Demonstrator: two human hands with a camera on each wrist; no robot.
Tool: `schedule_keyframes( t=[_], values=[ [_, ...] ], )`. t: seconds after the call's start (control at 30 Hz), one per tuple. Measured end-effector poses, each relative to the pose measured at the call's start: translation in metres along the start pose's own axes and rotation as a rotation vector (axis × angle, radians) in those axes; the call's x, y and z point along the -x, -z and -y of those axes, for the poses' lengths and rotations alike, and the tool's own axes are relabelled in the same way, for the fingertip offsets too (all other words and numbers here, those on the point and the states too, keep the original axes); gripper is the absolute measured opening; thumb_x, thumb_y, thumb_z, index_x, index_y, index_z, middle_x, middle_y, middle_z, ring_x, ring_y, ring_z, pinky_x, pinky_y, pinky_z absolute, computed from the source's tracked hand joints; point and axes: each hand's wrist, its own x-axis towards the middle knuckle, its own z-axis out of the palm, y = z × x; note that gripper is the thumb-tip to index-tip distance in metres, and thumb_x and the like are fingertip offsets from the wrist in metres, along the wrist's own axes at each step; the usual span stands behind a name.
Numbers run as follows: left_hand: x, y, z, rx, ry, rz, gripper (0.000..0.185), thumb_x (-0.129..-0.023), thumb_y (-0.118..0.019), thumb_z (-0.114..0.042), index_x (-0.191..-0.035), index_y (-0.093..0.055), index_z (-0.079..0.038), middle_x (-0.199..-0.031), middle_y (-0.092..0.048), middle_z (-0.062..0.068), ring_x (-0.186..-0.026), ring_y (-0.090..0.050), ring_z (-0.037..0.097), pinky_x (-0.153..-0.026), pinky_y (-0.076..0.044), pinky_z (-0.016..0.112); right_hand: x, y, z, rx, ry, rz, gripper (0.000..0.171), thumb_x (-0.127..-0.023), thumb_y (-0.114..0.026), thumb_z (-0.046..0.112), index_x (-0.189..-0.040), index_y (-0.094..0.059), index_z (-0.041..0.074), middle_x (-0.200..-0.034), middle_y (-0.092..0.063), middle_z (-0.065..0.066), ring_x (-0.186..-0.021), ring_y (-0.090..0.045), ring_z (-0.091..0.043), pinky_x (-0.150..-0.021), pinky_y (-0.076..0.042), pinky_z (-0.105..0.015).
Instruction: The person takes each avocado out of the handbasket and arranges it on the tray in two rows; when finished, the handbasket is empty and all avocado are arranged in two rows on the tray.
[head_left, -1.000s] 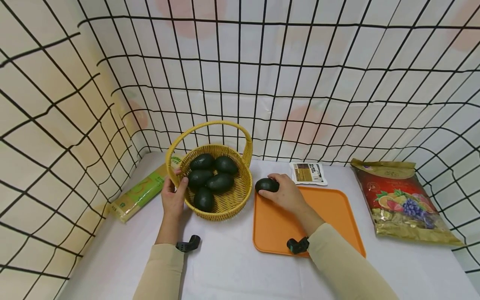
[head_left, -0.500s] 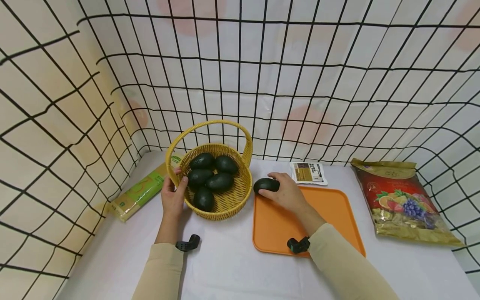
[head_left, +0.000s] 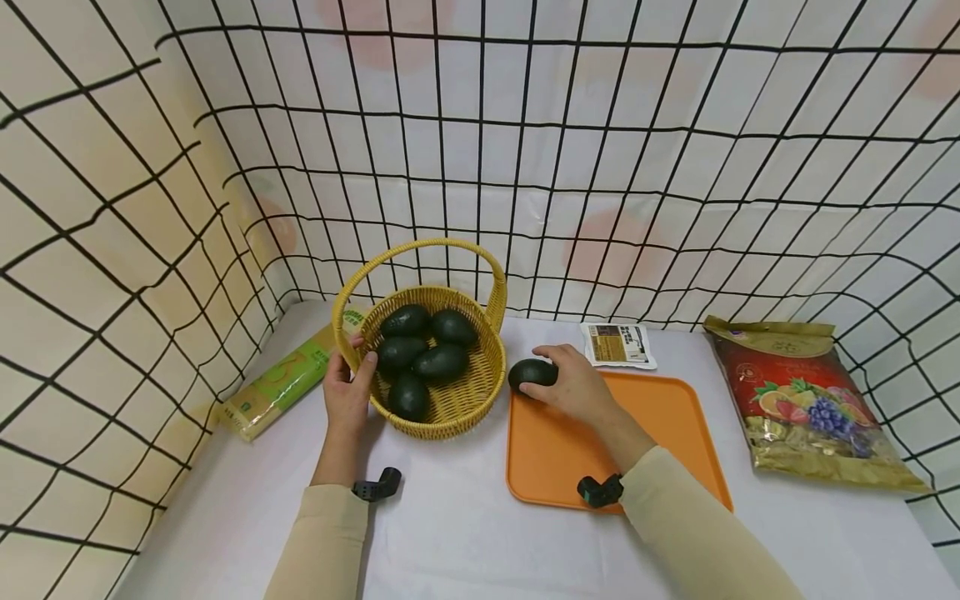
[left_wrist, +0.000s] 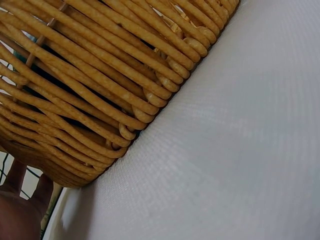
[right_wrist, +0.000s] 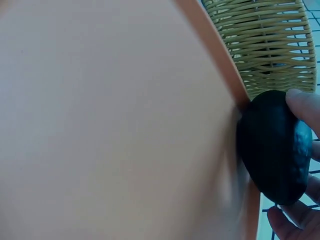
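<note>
A yellow woven basket (head_left: 468,404) with a tall handle stands left of centre, holding several dark green avocados (head_left: 441,363). At its left side my left hand (head_left: 347,400) grips the rim by the foot of the handle, thumb on the inner side. My right hand (head_left: 573,387) holds one avocado (head_left: 531,377) between thumb and fingers at the far left corner of an orange tray (head_left: 555,467). In the right wrist view this avocado (right_wrist: 274,147) is at the tray's rim, with the basket (right_wrist: 270,45) just beyond. Whether it touches the tray I cannot tell.
A long green and yellow packet (head_left: 281,383) lies left of the basket, partly behind it. Behind the tray is a small white packet (head_left: 618,346). To the right lies a large red and gold bag (head_left: 810,408). Black wire mesh (head_left: 525,158) encloses the back and sides.
Almost nothing differs. The avocado in my right hand has shifted and turned slightly within the fingers; my left hand and the basket stay in place.
</note>
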Motion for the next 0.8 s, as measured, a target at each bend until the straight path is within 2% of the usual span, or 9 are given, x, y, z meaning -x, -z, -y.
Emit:
schedule_keyframes(
  t=[0.13,0.27,0.37,0.5,0.8],
  values=[
    [-0.0011,0.0004,-0.0014,0.005,0.021,0.009,0.044,-0.101,-0.064,-0.017,-0.143,-0.053,-0.01,-0.153,-0.051,0.004,-0.144,-0.043,0.02,-0.122,-0.036,0.047,-0.0005,-0.0006,-0.0024,-0.005,-0.016,0.009,0.066,-0.087,-0.079,0.047,-0.14,-0.06,0.014,-0.139,-0.059,-0.011,-0.125,-0.058,-0.033,-0.107,-0.049,-0.053],
    [-0.0014,0.0003,-0.0016,0.004,0.007,0.013,0.045,-0.101,-0.063,-0.015,-0.144,-0.052,-0.006,-0.154,-0.05,0.008,-0.145,-0.043,0.023,-0.122,-0.035,0.049,-0.0019,-0.0013,-0.0051,-0.001,-0.015,-0.011,0.061,-0.087,-0.078,0.048,-0.137,-0.063,0.016,-0.136,-0.061,-0.01,-0.123,-0.059,-0.031,-0.106,-0.05,-0.052],
    [-0.0007,-0.0002,-0.001,0.008,-0.008,0.007,0.043,-0.101,-0.063,-0.015,-0.143,-0.053,-0.007,-0.152,-0.051,0.007,-0.143,-0.045,0.02,-0.122,-0.036,0.048,-0.0019,-0.0012,-0.0062,0.008,-0.015,-0.02,0.059,-0.087,-0.077,0.048,-0.135,-0.063,0.017,-0.135,-0.062,-0.009,-0.121,-0.059,-0.03,-0.104,-0.05,-0.051],
    [0.0004,-0.0007,-0.0011,0.014,-0.03,0.001,0.041,-0.101,-0.064,-0.016,-0.14,-0.056,-0.008,-0.149,-0.054,0.004,-0.14,-0.047,0.016,-0.121,-0.038,0.046,-0.0012,-0.0007,-0.0058,0.011,-0.012,-0.02,0.06,-0.087,-0.077,0.049,-0.136,-0.063,0.017,-0.133,-0.062,-0.01,-0.118,-0.06,-0.03,-0.102,-0.051,-0.051],
    [0.0004,-0.0002,-0.0007,0.022,-0.031,0.0,0.043,-0.101,-0.064,-0.016,-0.142,-0.054,-0.007,-0.151,-0.052,0.006,-0.142,-0.045,0.019,-0.121,-0.037,0.049,-0.0007,-0.0014,-0.0043,0.004,-0.017,-0.01,0.067,-0.087,-0.077,0.05,-0.141,-0.059,0.015,-0.14,-0.058,-0.012,-0.124,-0.058,-0.033,-0.104,-0.051,-0.054]
  ],
)
